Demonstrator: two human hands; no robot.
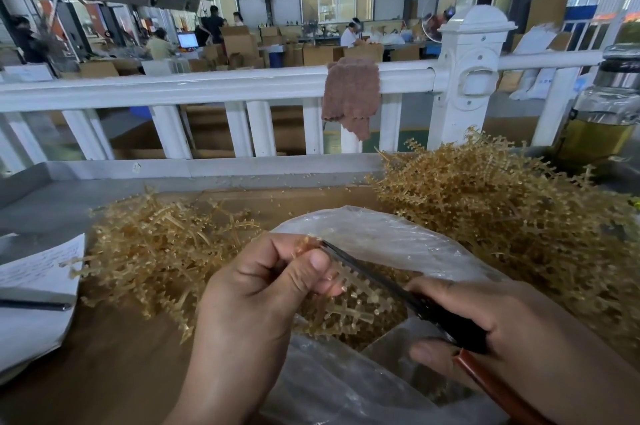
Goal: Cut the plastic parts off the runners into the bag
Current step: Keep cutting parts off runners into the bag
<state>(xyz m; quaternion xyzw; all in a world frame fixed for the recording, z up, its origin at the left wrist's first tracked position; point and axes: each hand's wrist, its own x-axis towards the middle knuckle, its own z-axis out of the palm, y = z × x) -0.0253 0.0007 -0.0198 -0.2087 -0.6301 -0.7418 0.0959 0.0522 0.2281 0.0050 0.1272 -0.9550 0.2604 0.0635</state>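
My left hand (256,289) pinches a tan plastic runner (349,280) with small parts along it, held over the open clear plastic bag (391,234). My right hand (491,324) grips black scissors (381,279) with a red-brown handle; the blades lie along the runner, tips close to my left fingers. Cut tan parts (349,320) lie inside the bag. A pile of tan runners (162,251) sits to the left, and a bigger pile (502,209) rises on the right.
A brown tabletop (114,365) holds everything. White papers with a pen (31,300) lie at the left edge. A white railing (207,85) with a brown cloth (349,95) runs behind. A glass jar (602,112) stands far right.
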